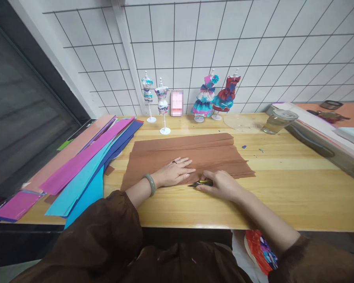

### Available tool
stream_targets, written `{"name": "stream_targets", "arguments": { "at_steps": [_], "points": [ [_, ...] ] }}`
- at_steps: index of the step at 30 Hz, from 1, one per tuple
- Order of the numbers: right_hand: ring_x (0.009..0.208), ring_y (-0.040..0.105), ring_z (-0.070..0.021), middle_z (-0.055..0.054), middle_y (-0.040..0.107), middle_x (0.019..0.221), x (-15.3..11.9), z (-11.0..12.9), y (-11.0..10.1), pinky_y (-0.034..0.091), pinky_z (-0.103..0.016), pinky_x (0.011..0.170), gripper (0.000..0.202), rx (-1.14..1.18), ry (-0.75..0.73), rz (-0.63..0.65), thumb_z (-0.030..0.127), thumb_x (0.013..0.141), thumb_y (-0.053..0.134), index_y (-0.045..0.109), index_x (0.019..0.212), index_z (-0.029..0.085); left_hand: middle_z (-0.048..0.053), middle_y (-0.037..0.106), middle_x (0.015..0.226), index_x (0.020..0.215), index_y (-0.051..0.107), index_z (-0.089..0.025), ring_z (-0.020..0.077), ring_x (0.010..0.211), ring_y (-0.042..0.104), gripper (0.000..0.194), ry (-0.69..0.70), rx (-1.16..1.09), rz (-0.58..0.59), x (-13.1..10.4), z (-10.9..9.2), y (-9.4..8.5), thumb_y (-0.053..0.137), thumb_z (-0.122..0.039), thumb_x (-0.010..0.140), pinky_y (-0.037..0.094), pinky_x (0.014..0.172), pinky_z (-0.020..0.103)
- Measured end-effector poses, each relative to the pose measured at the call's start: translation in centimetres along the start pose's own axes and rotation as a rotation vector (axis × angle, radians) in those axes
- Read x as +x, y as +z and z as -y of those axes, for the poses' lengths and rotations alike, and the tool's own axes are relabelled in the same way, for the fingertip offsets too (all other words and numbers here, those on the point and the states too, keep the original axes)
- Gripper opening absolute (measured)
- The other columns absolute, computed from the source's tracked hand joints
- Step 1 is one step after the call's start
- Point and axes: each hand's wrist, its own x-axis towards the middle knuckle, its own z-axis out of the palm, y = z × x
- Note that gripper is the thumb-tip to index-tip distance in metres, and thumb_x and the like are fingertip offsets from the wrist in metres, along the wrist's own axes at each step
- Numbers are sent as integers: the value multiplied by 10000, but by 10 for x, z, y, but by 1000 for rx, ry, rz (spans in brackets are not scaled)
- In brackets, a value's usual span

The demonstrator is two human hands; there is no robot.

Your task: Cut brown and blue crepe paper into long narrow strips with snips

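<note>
A wide piece of brown crepe paper lies on the wooden table, with folds along its far side and uneven right edges. My left hand rests flat on its near part, fingers spread and pointing right, with a green bangle at the wrist. Just right of it, my right hand grips small scissors with yellow and black handles. The dark pointed blades aim left along the paper's near edge, and they look closed.
Colourful paper strips lie at the left. Mini dress forms, a phone and dressed forms stand at the back. A lidded glass is at the right, beside a long roll.
</note>
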Motion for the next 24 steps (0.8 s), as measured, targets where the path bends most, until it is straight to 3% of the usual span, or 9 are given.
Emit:
{"name": "stream_targets", "arguments": {
  "at_steps": [13, 24],
  "points": [
    [614, 589, -159, -25, 659, 694, 5, 0, 5, 335, -243, 566, 315, 133, -21, -5, 512, 809, 484, 565, 813, 208, 16, 234, 1460, 1297, 429, -270, 199, 1352, 131, 483, 4, 49, 10, -2, -2, 1, 255, -487, 902, 121, 1099, 390],
    [632, 598, -177, -38, 665, 712, 11, 13, 3, 335, -253, 572, 352, 60, -12, 15, 541, 797, 480, 562, 873, 207, 24, 232, 1461, 1328, 376, -275, 195, 1351, 138, 499, -4, 85, 3, 0, -3, 4, 213, -489, 907, 122, 1093, 396]
  ]
}}
